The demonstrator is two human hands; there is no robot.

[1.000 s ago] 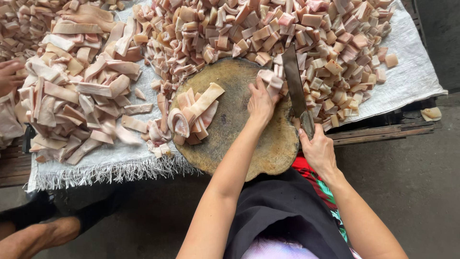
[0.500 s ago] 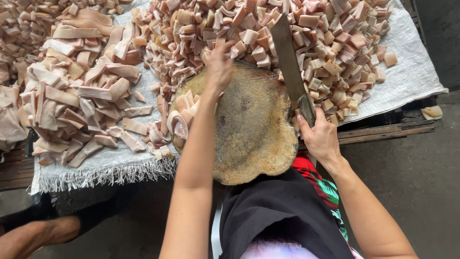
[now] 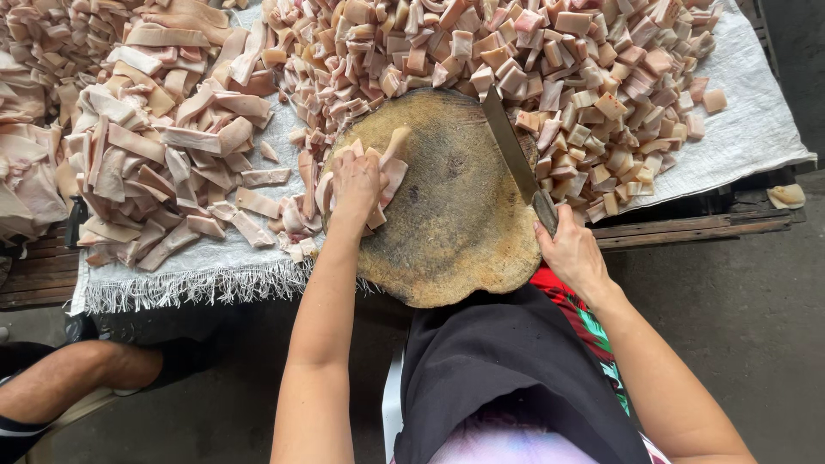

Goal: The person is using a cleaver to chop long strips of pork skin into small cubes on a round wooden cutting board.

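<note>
A round, worn wooden chopping block (image 3: 455, 215) lies in front of me. My left hand (image 3: 354, 182) rests on a bundle of long pale meat strips (image 3: 388, 172) at the block's left edge, fingers closed over them. My right hand (image 3: 571, 249) grips the handle of a cleaver (image 3: 507, 142), whose blade lies across the block's right side, pointing away from me. Beyond the block spreads a big heap of small cut pieces (image 3: 533, 60).
A pile of uncut long strips (image 3: 163, 155) lies to the left on a white woven cloth (image 3: 748, 129) with a fringed front edge. Wooden slats (image 3: 687, 228) show under the cloth at right. Another person's leg (image 3: 77, 378) is at the lower left.
My left hand has moved from the heap of cut pieces back to the block's left edge and taken hold of strips. The cleaver has shifted slightly toward the block.
</note>
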